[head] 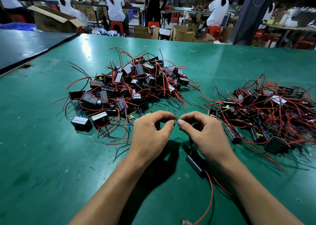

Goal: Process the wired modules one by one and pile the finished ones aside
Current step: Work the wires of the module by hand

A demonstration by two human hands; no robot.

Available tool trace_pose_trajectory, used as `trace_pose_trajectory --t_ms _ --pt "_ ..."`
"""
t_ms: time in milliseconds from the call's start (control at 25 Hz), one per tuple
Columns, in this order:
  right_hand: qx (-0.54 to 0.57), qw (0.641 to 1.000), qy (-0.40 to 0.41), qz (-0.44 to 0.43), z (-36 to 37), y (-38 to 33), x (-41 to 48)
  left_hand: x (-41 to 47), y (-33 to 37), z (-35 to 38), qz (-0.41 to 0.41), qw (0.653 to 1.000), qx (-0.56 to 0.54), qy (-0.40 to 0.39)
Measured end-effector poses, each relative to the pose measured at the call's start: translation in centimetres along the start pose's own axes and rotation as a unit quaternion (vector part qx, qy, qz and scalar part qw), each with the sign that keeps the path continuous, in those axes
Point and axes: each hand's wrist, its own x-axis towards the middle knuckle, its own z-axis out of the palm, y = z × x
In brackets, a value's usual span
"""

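Note:
One black wired module (196, 165) hangs just above the green table (51, 156), below my right wrist, with red wires trailing toward the near edge. My left hand (150, 132) and my right hand (203, 132) meet in front of me, each pinching a thin red wire end (175, 118) between thumb and forefinger; the bare tips nearly touch. A large heap of black modules with red, black and blue wires (130, 86) lies behind my left hand. A second, flatter heap (266, 115) spreads out to the right of my right hand.
A dark mat (25, 48) covers the table's far left corner. Beyond the table stand open cardboard boxes (183, 33), red stools and other workbenches, with several people seated facing away. A small scrap (186, 222) lies at the near edge.

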Motion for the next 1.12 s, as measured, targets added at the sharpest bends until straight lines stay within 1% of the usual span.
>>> trace_pose_trajectory --t_ms 120,400,560,680,800,880,960,1040,1080,1120 --pt "0.001 1.0 0.002 0.001 0.0 -0.1 0.0 0.0 0.1 -0.1 0.0 1.0 0.006 -0.004" --pt "-0.018 1.0 0.001 -0.018 0.2 0.0 -0.2 0.0 -0.1 0.2 0.014 1.0 -0.003 0.016" --pt "-0.009 0.998 0.026 -0.051 0.3 -0.5 -0.2 -0.1 -0.4 0.0 0.082 0.995 0.065 0.0" --pt "-0.046 0.995 0.043 -0.071 0.5 -0.8 0.1 -0.1 -0.8 0.0 0.135 0.982 0.132 -0.022" --pt "-0.071 0.994 0.053 -0.071 0.5 -0.9 0.1 -0.1 -1.0 0.0 0.158 0.975 0.154 -0.032" --pt "-0.054 0.997 0.044 -0.039 0.5 -1.0 0.2 -0.1 -1.0 0.0 0.166 0.973 0.159 -0.03" --pt "0.006 0.999 0.026 0.039 0.5 -1.0 0.3 -0.1 -0.9 0.0 0.182 0.968 0.169 -0.027" --pt "0.08 0.99 0.008 0.119 0.5 -0.9 0.4 -0.1 -0.9 0.0 0.199 0.964 0.176 -0.031" --pt "0.1 0.986 0.004 0.136 0.6 -0.8 0.4 0.0 -1.0 0.0 0.2 0.964 0.174 -0.035" --pt "0.101 0.986 0.007 0.131 0.6 -0.7 0.4 0.1 -1.0 -0.1 0.197 0.965 0.168 -0.039"
